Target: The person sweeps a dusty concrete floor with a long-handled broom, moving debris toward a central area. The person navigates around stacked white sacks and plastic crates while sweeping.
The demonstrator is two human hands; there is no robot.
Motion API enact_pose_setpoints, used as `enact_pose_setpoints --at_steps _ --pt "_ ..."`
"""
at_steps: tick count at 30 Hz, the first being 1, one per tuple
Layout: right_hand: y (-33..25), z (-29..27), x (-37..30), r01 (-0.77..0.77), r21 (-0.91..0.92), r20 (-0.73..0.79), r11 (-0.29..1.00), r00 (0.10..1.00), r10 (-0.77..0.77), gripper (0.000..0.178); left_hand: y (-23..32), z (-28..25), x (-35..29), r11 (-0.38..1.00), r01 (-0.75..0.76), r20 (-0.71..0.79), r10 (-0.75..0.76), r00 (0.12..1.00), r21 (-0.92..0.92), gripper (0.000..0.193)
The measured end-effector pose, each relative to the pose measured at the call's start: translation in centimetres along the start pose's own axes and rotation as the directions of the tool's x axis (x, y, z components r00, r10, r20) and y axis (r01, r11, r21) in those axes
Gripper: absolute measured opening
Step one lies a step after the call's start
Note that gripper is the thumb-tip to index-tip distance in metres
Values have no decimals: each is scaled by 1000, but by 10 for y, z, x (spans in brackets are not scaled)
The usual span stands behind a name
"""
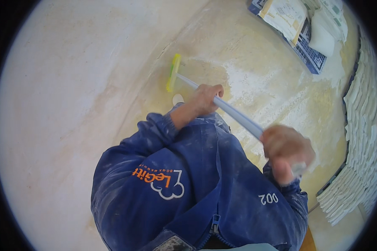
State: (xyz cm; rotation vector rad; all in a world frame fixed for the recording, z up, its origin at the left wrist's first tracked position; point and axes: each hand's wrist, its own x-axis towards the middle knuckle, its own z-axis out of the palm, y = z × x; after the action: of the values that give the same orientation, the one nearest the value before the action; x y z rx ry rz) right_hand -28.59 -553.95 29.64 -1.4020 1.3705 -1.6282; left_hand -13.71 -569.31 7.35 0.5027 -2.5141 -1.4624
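Left hand: here it is, the left hand point(204, 99) wrapped snugly round the lower handle point(238, 117), nearer the head.
Right hand: and up top, the right hand point(285, 146), slightly blurred, folds round the handle's upper part, a pale bit showing by its lower edge.
Tool: a long-handled floor tool, pale blue-grey shaft slanting down and leftward to its yellow-green head point(172, 73), out by the floor, ahead of the body.
Floor: white powder point(251, 83) streaks the yellowish floor right of the tool head!
Feet: one light shoe tip point(178, 99) pokes out just below that head.
Clothing: blue jacket point(201, 184), dusted white.
Right side: sacks point(282, 16) on a blue pallet point(315, 62); further right, a tall stack of pale sacks point(360, 138).
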Motion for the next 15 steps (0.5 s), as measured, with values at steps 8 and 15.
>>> enact_pose_setpoints --at_steps 8,15 --pt "55 36 31 -332 347 84 877 942 324 19 -66 -37 -34 988 150 -98 -151 984 -21 17" --pt "-4 26 27 -208 -65 -24 976 978 207 20 -35 40 13 971 -63 20 70 997 -231 10"
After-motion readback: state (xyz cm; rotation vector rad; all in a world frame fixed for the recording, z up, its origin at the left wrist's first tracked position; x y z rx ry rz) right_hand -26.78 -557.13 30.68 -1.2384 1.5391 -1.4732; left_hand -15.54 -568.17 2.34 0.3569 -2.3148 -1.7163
